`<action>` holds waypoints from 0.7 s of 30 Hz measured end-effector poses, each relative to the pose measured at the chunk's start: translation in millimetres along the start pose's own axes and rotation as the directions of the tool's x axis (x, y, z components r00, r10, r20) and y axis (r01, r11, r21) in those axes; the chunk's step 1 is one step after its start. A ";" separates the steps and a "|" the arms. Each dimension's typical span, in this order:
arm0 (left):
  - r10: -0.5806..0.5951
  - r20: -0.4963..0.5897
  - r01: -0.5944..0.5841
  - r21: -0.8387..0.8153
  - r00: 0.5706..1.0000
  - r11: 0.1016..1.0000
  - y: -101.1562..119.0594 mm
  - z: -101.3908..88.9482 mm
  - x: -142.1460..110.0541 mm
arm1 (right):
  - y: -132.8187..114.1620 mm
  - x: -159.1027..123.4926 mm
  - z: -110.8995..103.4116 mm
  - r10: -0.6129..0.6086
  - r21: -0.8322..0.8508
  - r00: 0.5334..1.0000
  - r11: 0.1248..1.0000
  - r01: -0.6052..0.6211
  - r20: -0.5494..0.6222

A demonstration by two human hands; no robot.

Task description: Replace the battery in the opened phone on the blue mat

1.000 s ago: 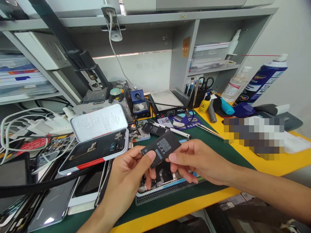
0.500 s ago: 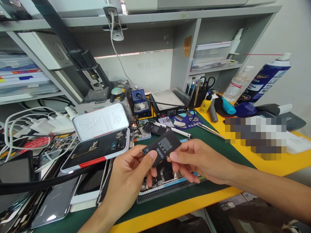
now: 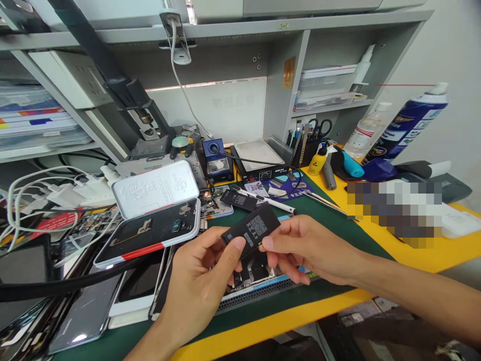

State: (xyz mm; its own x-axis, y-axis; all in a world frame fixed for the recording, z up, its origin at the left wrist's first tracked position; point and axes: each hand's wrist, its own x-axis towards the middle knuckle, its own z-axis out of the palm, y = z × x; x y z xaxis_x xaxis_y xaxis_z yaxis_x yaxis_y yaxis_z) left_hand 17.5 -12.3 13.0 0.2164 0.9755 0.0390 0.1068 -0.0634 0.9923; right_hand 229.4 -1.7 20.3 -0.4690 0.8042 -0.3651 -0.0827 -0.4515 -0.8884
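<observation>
An open tin (image 3: 145,252) holds small parts (image 3: 176,225); scissors (image 3: 323,129) stand in the black holder (image 3: 308,155) — the left hand (image 3: 203,278), thumb on top, grips a black battery (image 3: 253,228) above the opened phone (image 3: 259,268), the right hand (image 3: 306,245) pinching its edge — the phone's near-left corner, visible half a second ago, is now hidden

No word or number is legible with certainty. The black battery (image 3: 250,230) bears a block of pale fine print, a row of symbols and a code-like patch, all too small to read. The yellow bottle (image 3: 317,165) carries a dark triangular sign. Raised lettering on the tin lid (image 3: 156,189) is unreadable, as is printing on the blue spray can (image 3: 408,122) and clear bottle (image 3: 365,134).
</observation>
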 end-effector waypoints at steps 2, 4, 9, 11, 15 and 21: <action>0.018 0.009 -0.018 0.019 1.000 1.000 -1.8 -1.7 0.3 | -0.2 -0.5 0.4 -0.001 -0.007 1.000 1.000 0.001 -0.005; 0.034 0.011 -0.035 0.032 0.999 0.999 -2.9 -2.7 -0.1 | -0.3 -0.6 1.1 -0.006 -0.013 1.000 1.000 0.006 -0.017; 0.086 0.008 -0.086 0.077 0.996 0.993 -3.9 -2.1 -0.2 | 1.0 0.4 3.1 -0.015 -0.041 0.998 0.999 0.012 -0.057; 0.118 -0.001 -0.117 0.109 0.993 0.987 -4.0 -1.6 0.0 | 1.9 0.0 3.2 -0.023 -0.072 0.997 0.997 0.018 -0.068; 0.130 -0.035 -0.125 0.121 0.991 0.985 -2.2 -1.2 -1.1 | -0.4 -7.0 0.6 -0.065 -0.221 0.996 0.974 0.048 -0.069; -0.062 -0.201 0.059 -0.020 0.978 0.998 4.7 -3.4 -1.6 | -7.1 -22.7 -8.3 -0.425 -0.852 0.885 0.376 0.363 0.190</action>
State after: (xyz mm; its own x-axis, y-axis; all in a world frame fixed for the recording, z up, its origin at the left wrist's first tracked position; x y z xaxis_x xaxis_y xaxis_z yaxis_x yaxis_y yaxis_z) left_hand 14.3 -13.5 18.0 0.0097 1.0000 0.0001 0.1004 -0.0011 0.9949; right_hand 247.9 -13.6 32.6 -0.5468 0.8304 0.1072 0.5480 0.4518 -0.7040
